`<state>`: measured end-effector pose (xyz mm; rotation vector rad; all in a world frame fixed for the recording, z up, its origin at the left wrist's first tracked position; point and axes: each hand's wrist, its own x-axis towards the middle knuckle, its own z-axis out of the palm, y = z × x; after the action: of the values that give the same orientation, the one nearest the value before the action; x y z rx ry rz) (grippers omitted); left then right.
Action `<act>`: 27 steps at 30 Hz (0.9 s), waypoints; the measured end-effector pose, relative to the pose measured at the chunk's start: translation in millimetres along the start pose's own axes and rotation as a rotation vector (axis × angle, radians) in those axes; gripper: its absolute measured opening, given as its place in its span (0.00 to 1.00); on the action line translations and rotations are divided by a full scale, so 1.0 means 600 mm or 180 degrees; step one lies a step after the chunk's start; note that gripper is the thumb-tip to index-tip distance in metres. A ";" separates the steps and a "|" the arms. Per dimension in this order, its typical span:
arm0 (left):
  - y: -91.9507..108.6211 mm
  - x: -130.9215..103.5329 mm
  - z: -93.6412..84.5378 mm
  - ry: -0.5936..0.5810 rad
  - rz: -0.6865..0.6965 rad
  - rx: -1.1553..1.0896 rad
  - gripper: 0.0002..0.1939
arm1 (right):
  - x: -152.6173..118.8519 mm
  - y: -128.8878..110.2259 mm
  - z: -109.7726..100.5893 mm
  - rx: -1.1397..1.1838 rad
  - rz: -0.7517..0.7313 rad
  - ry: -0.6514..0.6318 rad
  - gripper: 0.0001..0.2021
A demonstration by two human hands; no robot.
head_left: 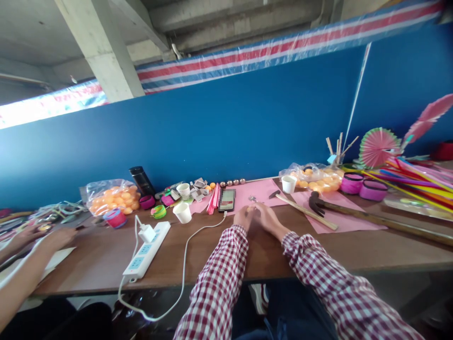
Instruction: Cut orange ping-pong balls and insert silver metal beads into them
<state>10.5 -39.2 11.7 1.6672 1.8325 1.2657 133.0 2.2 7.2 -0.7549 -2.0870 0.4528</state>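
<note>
Plastic bag (101, 186): orange balls (119, 199).
Clear cup (340, 159): wooden sticks (340, 142).
Left hand (244, 217), right hand (268, 218): close together; whether either grip is closed, I cannot tell.

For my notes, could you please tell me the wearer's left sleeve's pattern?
Maroon and white checks on the left sleeve, clearest in the head view.

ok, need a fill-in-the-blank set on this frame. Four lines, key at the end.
1. The left hand and right hand are close together near a sheet of ____ paper.
2. The claw hammer lies to the ____ of both hands.
3. White cups in view number ____.
4. The partition behind everything is coloured ____.

Missing words: pink; right; three; blue.
</note>
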 end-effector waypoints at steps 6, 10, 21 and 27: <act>-0.001 0.004 0.003 0.0010 -0.0069 0.0069 0.18 | 0.001 0.001 0.003 -0.0058 0.0027 -0.0072 0.14; -0.002 0.007 0.003 0.0044 -0.0102 0.0083 0.18 | 0.001 -0.002 0.002 -0.0021 -0.0095 -0.0098 0.16; 0.002 0.000 0.000 0.0179 -0.0154 -0.0144 0.23 | -0.002 0.000 0.003 -0.0224 0.0316 0.0012 0.13; 0.004 0.001 -0.003 0.0148 -0.0061 -0.0177 0.16 | -0.001 0.003 0.003 -0.0202 0.0265 -0.0108 0.16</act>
<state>10.7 -39.4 14.7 1.6001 1.8182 1.3457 132.3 2.8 4.6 -0.8796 -2.1159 0.4496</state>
